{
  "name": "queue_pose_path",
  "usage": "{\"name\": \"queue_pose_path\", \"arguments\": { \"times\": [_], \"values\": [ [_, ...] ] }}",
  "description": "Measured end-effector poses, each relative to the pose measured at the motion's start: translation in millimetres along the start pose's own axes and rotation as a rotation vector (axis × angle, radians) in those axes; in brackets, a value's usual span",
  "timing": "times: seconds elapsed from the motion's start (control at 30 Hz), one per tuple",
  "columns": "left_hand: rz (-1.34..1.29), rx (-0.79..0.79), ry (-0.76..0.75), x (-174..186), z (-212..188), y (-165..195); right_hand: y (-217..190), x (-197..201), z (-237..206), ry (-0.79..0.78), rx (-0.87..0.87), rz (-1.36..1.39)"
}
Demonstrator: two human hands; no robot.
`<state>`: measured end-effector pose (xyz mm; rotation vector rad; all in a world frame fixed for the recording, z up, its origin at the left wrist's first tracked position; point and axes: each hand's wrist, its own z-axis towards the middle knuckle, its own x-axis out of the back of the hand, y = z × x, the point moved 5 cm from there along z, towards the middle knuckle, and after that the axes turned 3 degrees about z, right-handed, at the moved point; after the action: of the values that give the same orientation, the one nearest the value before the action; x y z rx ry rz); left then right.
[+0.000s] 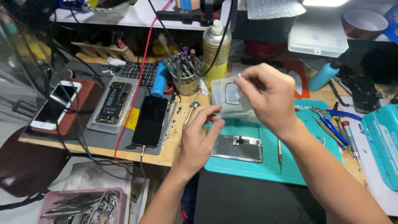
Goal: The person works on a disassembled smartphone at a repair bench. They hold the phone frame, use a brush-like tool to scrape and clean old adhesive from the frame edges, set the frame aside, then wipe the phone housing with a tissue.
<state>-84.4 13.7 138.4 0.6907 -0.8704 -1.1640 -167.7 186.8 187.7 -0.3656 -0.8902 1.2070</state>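
My right hand (265, 97) pinches a clear plastic film or packet (226, 93) above the teal work mat (269, 168). My left hand (201, 137) holds the lower edge of the same clear plastic, fingers curled toward it. Below both hands a phone screen panel (237, 148) lies flat on the mat, back side up. The plastic is blurred by motion, so its exact shape is unclear.
A black phone (150, 121) on a cable, an opened phone body (113, 102) and a white phone (56, 104) lie at left. A spray can (216, 47), a tool cup (184, 79), blue pliers (333, 114) and a teal tray (383, 143) surround the mat.
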Motion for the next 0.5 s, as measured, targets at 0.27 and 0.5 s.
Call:
{"name": "queue_pose_path", "arguments": {
  "times": [0.27,0.5],
  "values": [
    [0.017,0.036,0.057,32,-11,-9,-11,-54,89,0.057,0.602,-0.622],
    [0.009,0.046,0.016,38,-20,-18,-1,-72,108,-0.101,0.665,-0.934]
  ]
}}
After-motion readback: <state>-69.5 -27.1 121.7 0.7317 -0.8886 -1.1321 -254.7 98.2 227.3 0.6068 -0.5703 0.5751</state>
